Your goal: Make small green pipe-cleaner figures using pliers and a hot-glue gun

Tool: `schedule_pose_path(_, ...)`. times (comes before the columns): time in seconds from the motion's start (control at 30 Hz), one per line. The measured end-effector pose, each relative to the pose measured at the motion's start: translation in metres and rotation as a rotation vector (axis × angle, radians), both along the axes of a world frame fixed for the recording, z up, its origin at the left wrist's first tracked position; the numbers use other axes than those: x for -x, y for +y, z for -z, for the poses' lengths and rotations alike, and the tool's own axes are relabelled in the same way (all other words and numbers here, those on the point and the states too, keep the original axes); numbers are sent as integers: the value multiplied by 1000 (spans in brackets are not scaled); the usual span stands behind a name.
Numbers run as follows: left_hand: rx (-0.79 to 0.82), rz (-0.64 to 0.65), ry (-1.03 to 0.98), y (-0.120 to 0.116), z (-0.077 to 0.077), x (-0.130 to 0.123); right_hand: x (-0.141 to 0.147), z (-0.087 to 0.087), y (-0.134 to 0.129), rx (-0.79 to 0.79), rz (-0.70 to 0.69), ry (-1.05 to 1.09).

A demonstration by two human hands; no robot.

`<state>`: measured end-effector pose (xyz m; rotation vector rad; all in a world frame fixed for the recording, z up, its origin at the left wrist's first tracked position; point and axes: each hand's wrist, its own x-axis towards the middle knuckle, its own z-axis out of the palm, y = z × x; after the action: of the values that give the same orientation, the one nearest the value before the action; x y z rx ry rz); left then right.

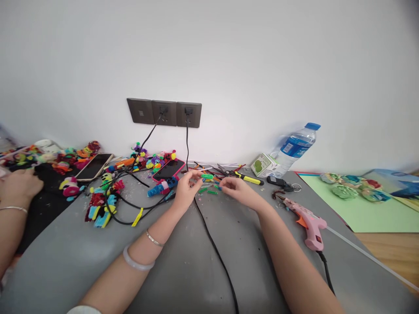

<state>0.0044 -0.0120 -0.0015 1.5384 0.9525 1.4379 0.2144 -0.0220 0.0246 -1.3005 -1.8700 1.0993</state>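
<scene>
Angling inward, left hand (187, 188) pinches green piece (207, 176).

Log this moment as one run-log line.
Left hand: holds green piece | Right hand: close by, grip unclear | Gray table: loose green pieces | Right side: pink glue gun, water bottle, leaning

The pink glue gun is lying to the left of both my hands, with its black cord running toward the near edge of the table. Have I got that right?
Not quite: the head view shows the pink glue gun to the right of both hands. The black cord does run toward the near edge.
</scene>
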Motion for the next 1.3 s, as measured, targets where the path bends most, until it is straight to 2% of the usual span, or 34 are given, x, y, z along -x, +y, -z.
schedule_pose_path(0.2, 44, 51, 8, -3, 2, -1, -21, -2, 1, 171, 199, 425)
schedule_pose_path(0.37, 81, 97, 34, -4, 4, -2, -14, 4, 5, 234, 230, 567)
schedule_pose_path(0.63, 120, 246, 78, -6, 5, -3, 7, 4, 1, 204, 206, 582)
schedule_pose_path(0.83, 117, 267, 72, -5, 6, -3, 12, 5, -1, 201, 132, 535)
schedule_pose_path(1.3, 158, 283, 63, -6, 3, -3, 14, 6, -2, 210, 87, 504)
